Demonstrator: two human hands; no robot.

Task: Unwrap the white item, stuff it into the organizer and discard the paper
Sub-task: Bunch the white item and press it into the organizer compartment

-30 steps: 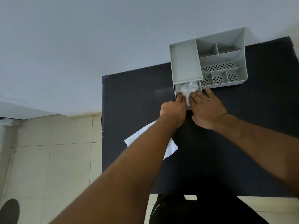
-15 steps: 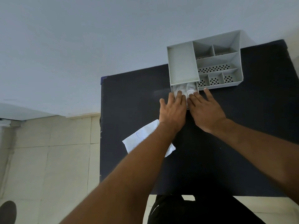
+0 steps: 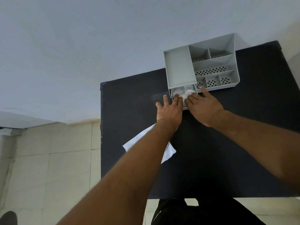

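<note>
Two hands meet at the pulled-out drawer (image 3: pixel 185 108) of the grey organizer (image 3: pixel 178 67), which stands at the far edge of the dark table (image 3: pixel 129 111). The crumpled white item (image 3: pixel 180 92) lies inside that drawer. The left hand (image 3: pixel 170 111) and right hand (image 3: pixel 204 108) each show a spread grip, straight fingers pressing on the item, while the paper (image 3: pixel 169 152) lies toward the table's left edge, partly under the left forearm.
</note>
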